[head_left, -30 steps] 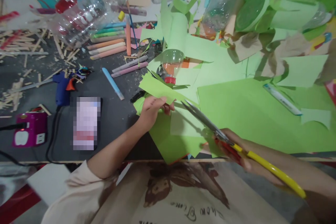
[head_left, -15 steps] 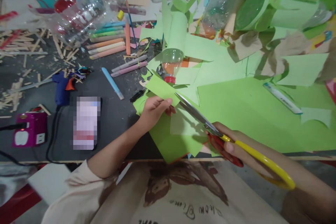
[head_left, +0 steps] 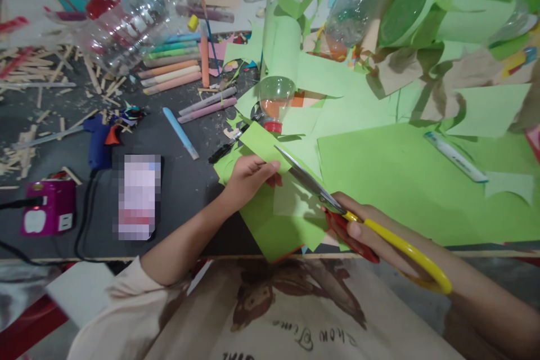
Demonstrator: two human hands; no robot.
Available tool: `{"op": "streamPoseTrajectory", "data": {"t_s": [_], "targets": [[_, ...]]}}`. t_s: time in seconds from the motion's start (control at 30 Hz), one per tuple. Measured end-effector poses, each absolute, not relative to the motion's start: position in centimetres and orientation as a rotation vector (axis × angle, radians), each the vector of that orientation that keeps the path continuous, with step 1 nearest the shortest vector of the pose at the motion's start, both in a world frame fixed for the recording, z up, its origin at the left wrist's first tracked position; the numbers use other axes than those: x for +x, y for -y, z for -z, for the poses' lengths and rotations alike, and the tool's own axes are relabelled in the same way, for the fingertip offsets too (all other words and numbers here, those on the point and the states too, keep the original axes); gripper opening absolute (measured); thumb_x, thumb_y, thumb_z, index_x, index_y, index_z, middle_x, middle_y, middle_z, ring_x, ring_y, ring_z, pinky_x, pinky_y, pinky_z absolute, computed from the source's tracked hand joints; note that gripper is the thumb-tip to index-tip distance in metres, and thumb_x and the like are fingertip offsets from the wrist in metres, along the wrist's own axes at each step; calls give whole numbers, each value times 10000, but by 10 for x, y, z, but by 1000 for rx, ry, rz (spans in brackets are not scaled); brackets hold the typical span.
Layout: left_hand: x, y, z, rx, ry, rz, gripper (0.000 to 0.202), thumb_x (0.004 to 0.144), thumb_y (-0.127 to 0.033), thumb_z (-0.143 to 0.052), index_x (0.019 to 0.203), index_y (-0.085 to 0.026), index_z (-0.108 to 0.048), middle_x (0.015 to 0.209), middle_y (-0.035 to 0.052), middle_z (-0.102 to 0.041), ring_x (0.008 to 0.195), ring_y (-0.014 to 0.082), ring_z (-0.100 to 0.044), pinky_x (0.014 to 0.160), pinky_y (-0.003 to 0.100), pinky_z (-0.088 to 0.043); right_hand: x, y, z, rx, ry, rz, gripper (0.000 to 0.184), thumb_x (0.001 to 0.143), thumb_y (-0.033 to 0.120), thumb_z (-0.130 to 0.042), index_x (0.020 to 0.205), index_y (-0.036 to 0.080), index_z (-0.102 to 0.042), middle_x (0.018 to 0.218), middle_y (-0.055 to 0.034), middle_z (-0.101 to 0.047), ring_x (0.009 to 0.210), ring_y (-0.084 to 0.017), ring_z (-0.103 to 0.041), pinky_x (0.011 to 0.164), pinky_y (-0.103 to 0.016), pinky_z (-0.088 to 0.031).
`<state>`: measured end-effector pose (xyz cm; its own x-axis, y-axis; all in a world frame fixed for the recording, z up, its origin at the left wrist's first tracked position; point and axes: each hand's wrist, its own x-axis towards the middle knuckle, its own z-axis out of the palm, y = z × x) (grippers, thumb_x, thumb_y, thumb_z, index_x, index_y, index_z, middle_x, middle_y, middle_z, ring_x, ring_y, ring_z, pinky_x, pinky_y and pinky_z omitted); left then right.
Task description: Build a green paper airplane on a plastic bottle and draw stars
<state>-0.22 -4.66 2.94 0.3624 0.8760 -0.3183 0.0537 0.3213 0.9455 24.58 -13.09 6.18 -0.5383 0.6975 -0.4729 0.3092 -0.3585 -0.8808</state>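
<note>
My left hand (head_left: 253,177) pinches a small piece of light green paper (head_left: 262,142) between thumb and fingers, above the pile of green sheets. In my right hand (head_left: 358,219) is a pair of scissors (head_left: 306,180) with one yellow and one red handle. The blades point up and left and lie along the right edge of the held piece, near my left thumb. Just beyond the paper lies a plastic bottle (head_left: 276,95) wrapped in pale green paper, its red cap toward me.
Large green sheets (head_left: 405,180) cover the right side, with a white-and-teal pen (head_left: 455,157) on them. Leftward are a blue glue gun (head_left: 99,143), a phone (head_left: 139,197), a purple power box (head_left: 48,208) and felt pens (head_left: 172,73). Clear bottles (head_left: 135,17) lie at the back.
The scissors and my right hand have moved left and slightly up, the blade tips further along the paper. The held paper piece has tilted a little; my left hand has barely moved.
</note>
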Motion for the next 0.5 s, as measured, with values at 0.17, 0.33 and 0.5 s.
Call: {"op": "streamPoseTrajectory", "data": {"t_s": [0.17,0.33,0.5], "targets": [[-2,46,-31,1129,-1084,-682,551,724,-668,-729,474,-186,-638,508,48,-680,469,129,-606,530,237,-528,243,129,-62,-1328,1582,-1952,496,906,729,-450,1020,259,-558,712,37,-465,565,-115,-367,469,-251,-280],[-4,45,-30,1106,-1092,-666,537,698,-659,-753,482,-177,-653,502,52,-681,453,123,-598,515,227,-519,241,128,-63,-1336,1586,-1910,481,892,727,-480,993,265,-572,704,31,-476,562,-126,-386,463,-257,-298],[-5,44,-27,1092,-1085,-669,518,703,-633,-766,481,-177,-663,496,53,-677,454,123,-601,510,222,-512,240,129,-58,-1272,1619,-1837,467,913,700,-468,979,248,-563,681,34,-475,530,-112,-385,421,-241,-277]]}}
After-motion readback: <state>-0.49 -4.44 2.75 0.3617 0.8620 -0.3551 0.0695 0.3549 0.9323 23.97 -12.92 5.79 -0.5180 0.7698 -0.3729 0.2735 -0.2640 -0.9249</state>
